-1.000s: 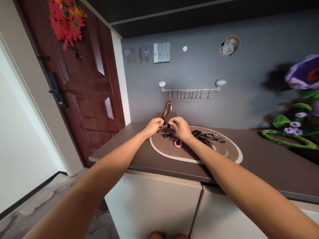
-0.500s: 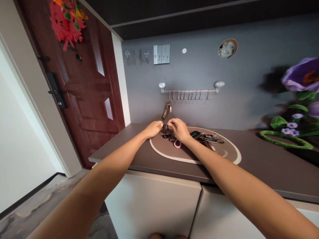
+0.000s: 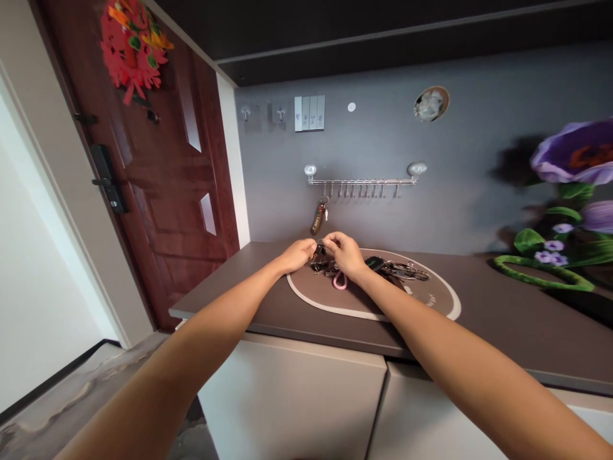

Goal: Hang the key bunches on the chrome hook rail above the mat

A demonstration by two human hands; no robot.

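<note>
Above the oval mat (image 3: 330, 309), my left hand (image 3: 301, 253) and my right hand (image 3: 345, 254) are close together, fingers pinched on a small dark key bunch (image 3: 319, 252) with a ring. A pink loop (image 3: 340, 281) lies on the mat just below my right hand. To the right of that hand are a black item with green marks (image 3: 374, 262) and a heap of metal rings and keys (image 3: 405, 271). On the wall rail (image 3: 364, 182), a brown keychain with a small key (image 3: 317, 217) hangs from a left hook, just above my hands.
A purple flower decoration (image 3: 575, 153) with a green coiled base stands at the right of the dark counter (image 3: 483, 306). At the left is a brown door (image 3: 167, 211). A dark shelf (image 3: 383, 38) overhangs the counter.
The view has tilted slightly, so the scene sits a little lower. Between my hands, the dark bunch has shifted and its ring now shows near my right fingertips.
</note>
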